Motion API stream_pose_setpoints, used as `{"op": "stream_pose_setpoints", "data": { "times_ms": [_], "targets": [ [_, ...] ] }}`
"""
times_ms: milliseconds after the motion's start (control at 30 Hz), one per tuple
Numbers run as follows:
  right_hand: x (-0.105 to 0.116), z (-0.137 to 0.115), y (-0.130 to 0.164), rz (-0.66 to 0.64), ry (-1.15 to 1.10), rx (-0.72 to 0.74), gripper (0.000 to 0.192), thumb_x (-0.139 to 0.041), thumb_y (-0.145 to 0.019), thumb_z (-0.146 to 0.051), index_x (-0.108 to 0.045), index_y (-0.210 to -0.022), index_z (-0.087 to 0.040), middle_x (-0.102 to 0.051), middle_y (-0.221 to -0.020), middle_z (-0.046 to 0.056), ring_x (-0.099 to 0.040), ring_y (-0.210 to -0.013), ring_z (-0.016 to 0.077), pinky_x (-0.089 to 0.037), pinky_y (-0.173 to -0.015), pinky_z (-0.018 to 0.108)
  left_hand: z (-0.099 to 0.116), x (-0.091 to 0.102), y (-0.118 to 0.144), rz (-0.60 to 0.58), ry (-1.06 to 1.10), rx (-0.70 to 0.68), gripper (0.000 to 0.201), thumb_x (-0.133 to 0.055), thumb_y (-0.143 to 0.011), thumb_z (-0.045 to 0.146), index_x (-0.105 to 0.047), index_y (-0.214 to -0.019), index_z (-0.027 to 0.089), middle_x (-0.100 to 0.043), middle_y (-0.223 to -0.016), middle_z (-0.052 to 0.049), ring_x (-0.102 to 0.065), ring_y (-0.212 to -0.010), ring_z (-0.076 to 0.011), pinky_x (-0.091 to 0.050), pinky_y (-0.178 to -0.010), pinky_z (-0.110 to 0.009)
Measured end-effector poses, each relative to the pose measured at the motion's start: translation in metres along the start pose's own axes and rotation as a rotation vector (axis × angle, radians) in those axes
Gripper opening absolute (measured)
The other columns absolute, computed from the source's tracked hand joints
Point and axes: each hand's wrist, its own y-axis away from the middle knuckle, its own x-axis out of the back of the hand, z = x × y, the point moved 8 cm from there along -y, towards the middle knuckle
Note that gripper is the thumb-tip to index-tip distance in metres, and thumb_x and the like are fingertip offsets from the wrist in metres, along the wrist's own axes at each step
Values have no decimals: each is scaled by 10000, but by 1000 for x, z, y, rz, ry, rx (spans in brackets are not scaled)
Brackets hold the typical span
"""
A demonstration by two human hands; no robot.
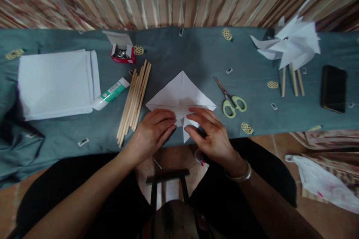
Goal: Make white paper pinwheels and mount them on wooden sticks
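White folded paper [181,95] lies under both hands [153,130] [209,132], fingertips pinching its near flaps.

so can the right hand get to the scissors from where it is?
Probably yes: the right hand rests on the folded paper, the scissors lie just beside it on bare cloth, nothing between.
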Motion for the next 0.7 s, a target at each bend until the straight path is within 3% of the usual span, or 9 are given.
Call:
{"op": "stream_pose_setpoints", "data": {
  "times_ms": [267, 700],
  "targets": [
    [-7, -8, -2, 51, 14, -3, 170, -526, -947, -215, -683, -1014, -210, -742, -979, 71, -668, -940, 215, -545, -894, 406, -9, -1, -10, 41, -4, 72, 157, -563, -934, 224, -696, -874, 168, -693, -896, -64, -640, -869, -187, -547, -797, -353],
    [-10, -8, 1, 46, 125, -4, 236, -527, -930, -191, -704, -1085, -205, -636, -1285, 118, -572, -1179, 281, -512, -1017, 499, -21, -5, -20, 32, -13, 149, 159, -587, -903, 249, -684, -797, 179, -677, -930, -64, -635, -893, -193, -538, -808, -351]
  ]
}}
